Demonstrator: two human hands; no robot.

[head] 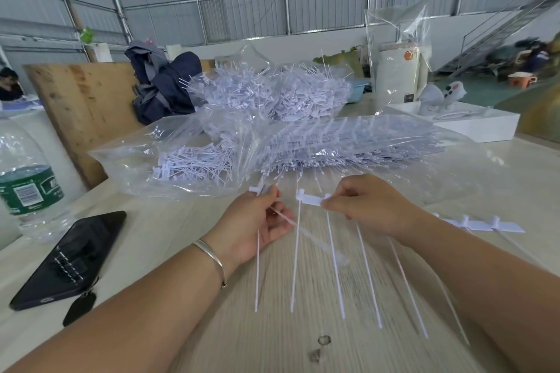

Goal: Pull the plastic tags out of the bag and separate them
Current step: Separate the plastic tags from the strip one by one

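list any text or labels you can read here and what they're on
Nothing can be read for certain.
Water bottle green label: white characters and a barcode, too blurred to read.
White cylinder behind the bags: an orange mark, too blurred to read.
Phone: no text visible.
Plastic tags: blank.

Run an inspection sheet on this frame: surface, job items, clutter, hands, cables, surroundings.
Surface: pale wood-grain table, small dark marks near the front edge.
Job's things: clear bag of white tags lying open; loose tag heap behind it; joined tag strip with tails trailing toward the camera.
Clutter: water bottle, dark phone, white tray, dark cloth bundle.
Grippers: left hand pinches a single tag; right hand pinches the strip.
Cables: nothing seen.
Surroundings: metal-walled hall, staircase at right.
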